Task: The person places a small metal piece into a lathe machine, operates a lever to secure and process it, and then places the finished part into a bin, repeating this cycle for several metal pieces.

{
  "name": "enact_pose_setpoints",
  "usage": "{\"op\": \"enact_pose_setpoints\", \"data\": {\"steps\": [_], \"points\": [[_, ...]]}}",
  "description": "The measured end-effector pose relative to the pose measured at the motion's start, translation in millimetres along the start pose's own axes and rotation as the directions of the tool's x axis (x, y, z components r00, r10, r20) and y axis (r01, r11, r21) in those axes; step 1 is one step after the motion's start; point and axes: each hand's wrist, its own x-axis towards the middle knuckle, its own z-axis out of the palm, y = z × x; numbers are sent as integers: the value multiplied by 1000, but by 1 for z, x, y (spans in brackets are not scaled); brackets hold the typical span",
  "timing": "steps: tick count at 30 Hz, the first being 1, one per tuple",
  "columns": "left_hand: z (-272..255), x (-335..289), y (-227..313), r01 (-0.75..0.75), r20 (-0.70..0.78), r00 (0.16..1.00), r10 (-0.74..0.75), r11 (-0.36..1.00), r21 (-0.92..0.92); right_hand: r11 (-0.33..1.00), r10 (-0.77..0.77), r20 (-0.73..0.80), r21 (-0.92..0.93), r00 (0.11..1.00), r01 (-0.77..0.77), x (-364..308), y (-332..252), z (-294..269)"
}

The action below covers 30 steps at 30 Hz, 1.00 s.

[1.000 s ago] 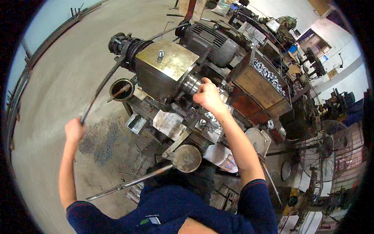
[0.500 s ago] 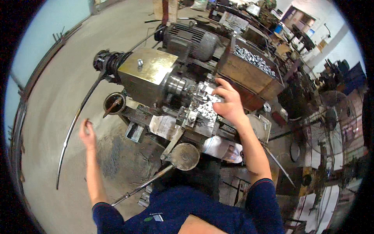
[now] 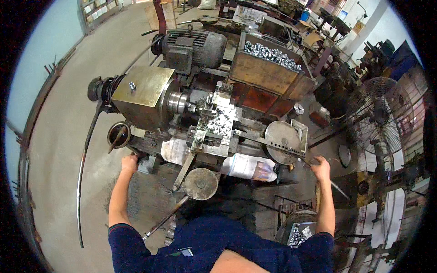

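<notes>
A small lathe stands before me, with a brass-topped headstock, a steel chuck and a cross slide covered with metal chips. My left hand is closed beside a small metal tray at the lathe's near left; what its fingers hold, if anything, is hidden. At the right, my right hand is closed around the outer end of a lever, a flat bar with a row of holes. This bar crosses a round metal disc. One small shiny metal piece sits on the headstock.
A metal bin of shiny metal pieces stands behind the lathe, beside an electric motor. A bowl with a brush is at the left. Another disc on an arm juts toward me. A caged fan stands right.
My right hand has left the cross slide and moved right and nearer to the lever's end, closing there. My left hand has moved right to the tray and closed. The view has shifted.
</notes>
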Motion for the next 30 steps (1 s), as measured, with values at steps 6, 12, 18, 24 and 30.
{"op": "enact_pose_setpoints", "data": {"steps": [6, 12, 18, 24, 30], "points": [[8, -49, -33, 309, 100, 951, -293, 873, -377, 827, 428, 67, -432, 901, -360, -34, 123, 33], [61, -120, -63, 444, 305, 894, -328, 739, -507, 890, 346, 77, -341, 935, -301, -117, 104, 48], [83, -143, -49, 493, 455, 852, -259, 688, -532, 915, 391, 167, -171, 905, -364, -205, 21, 48], [55, -107, -15, 408, 326, 911, -254, 678, -611, 893, 449, 218, -97, 866, -439, -223, -12, 41], [57, -86, -13, 392, 324, 919, -225, 608, -691, 894, 447, 210, -150, 870, -423, -220, -21, 37]]}}
